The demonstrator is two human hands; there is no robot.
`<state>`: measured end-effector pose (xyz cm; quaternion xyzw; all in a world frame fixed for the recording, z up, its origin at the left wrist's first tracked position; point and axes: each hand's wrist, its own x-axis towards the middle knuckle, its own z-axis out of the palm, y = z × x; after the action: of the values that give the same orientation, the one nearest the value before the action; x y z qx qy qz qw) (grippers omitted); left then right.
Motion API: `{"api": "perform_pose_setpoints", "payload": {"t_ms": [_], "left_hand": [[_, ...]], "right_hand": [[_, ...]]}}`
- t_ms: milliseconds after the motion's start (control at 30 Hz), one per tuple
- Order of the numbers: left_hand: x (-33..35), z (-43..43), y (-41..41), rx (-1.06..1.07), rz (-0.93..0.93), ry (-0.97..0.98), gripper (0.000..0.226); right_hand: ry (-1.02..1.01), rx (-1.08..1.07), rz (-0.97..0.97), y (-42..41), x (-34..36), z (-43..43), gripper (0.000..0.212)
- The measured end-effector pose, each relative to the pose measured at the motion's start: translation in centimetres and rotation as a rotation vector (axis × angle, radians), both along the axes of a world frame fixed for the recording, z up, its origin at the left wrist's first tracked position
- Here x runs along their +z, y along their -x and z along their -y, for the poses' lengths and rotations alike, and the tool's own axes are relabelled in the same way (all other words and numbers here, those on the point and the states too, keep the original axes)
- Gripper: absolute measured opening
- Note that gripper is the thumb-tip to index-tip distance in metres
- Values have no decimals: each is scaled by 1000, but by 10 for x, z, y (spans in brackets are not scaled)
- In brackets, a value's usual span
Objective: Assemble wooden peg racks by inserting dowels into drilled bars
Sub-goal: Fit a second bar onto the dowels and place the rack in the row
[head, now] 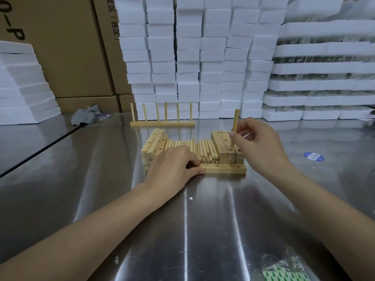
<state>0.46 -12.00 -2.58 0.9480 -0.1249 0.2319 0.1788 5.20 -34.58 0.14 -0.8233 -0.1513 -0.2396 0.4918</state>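
Steel tabletop (203,220) carries everything, with white foam blocks (203,57) piled along its far edge and a finished rack (162,123) of six pegs standing just in front of them. Toward the middle, stacks of drilled bars (223,145) flank a pile of loose dowels (205,149); a single bar (225,168) lies across their near side, its left end gripped by the left hand (172,161). The right hand (259,142) pinches one upright dowel (235,122) between thumb and fingertips, its lower end at the top of the right-side stack; whether it sits in a hole I cannot tell.
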Motion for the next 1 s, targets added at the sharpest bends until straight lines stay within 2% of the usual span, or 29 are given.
{"api": "perform_pose_setpoints", "payload": {"t_ms": [200,500,1000], "left_hand": [[4,-1,5,0,1,-86,25],[21,-27,28,189,-8,-443,28],[29,-15,23,330,-10,-561,26]], "right_hand": [[3,2,2,0,0,1,4],[14,20,0,3,1,0,5],[0,22,15,3,3,2,5]]}}
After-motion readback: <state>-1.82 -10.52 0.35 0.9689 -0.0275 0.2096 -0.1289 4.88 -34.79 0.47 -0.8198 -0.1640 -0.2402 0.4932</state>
